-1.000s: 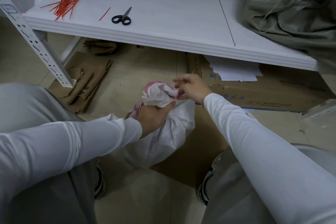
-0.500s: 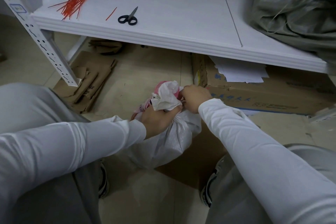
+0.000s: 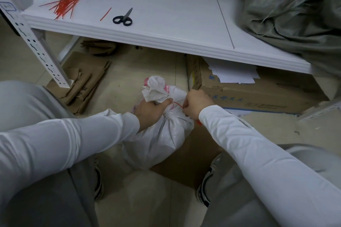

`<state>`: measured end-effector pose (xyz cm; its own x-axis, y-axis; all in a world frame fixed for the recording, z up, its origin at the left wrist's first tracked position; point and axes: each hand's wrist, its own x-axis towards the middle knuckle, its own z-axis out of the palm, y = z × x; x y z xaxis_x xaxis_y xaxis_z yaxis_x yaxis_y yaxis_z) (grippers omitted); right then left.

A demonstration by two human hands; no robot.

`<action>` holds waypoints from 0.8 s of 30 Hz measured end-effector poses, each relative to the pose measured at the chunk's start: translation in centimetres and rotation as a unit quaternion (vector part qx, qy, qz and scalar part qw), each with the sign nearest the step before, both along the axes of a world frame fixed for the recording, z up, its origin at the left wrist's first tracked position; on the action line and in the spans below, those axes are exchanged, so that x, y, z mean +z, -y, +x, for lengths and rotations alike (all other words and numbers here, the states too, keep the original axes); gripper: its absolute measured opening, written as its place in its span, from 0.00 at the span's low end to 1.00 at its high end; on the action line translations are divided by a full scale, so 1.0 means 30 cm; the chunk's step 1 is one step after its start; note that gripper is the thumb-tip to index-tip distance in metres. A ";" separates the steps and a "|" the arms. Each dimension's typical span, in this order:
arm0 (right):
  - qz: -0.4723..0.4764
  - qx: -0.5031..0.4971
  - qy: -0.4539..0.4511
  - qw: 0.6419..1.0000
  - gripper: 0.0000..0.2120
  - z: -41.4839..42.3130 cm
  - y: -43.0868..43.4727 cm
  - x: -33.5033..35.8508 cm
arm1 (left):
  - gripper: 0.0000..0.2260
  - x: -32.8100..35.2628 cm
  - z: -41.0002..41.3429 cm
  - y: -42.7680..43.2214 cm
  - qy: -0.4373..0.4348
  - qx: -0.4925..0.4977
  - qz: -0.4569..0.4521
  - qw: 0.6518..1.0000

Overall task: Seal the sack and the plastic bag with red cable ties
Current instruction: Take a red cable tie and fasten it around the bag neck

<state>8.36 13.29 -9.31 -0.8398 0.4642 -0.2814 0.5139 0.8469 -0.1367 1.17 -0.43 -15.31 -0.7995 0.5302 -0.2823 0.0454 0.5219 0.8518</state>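
Two hands close on a white sack (image 3: 160, 140) on the floor below the white shelf (image 3: 166, 29): the left hand (image 3: 149, 110) clenches its bunched neck, hiding how the red cable tie (image 3: 178, 105) circles it, while the right hand (image 3: 195, 104) pinches the tie's free end just beside that fist. Half a second earlier no red strand showed between them. On the shelf, a grey-green bag (image 3: 295, 14) is cut off at the frame's edge.

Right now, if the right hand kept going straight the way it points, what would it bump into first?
Probably the bunched neck of the sack, where the left hand grips it. The right hand pinches the red tie stretched across that gap. Depth is hard to judge.
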 end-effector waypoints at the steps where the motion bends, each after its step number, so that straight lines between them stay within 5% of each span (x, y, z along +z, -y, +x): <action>1: -0.018 -0.007 -0.005 1.000 0.10 0.005 0.005 0.005 | 0.33 0.003 0.003 -0.002 0.016 0.007 0.008 1.000; 4: -0.071 -0.028 -0.019 0.997 0.11 0.016 0.026 0.022 | 0.37 0.003 0.007 -0.006 0.062 0.032 0.026 0.997; 9: -0.139 -0.102 -0.023 0.985 0.12 0.029 0.053 0.030 | 0.24 0.051 0.033 0.014 0.097 0.066 0.053 0.992; 20: -0.102 -0.064 0.009 0.993 0.16 0.060 0.136 0.012 | 0.19 0.076 0.063 0.062 0.253 0.138 0.101 0.952; 24: -0.180 -0.102 0.013 0.978 0.15 0.065 0.155 -0.020 | 0.19 0.078 0.069 0.074 0.297 0.144 0.109 0.938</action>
<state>10.30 8.65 -9.91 -0.7306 0.4881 -0.4775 0.6744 0.6253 -0.3927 3.25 -2.66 -12.97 -0.6548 0.4131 -0.6329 -0.5871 0.2492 0.7702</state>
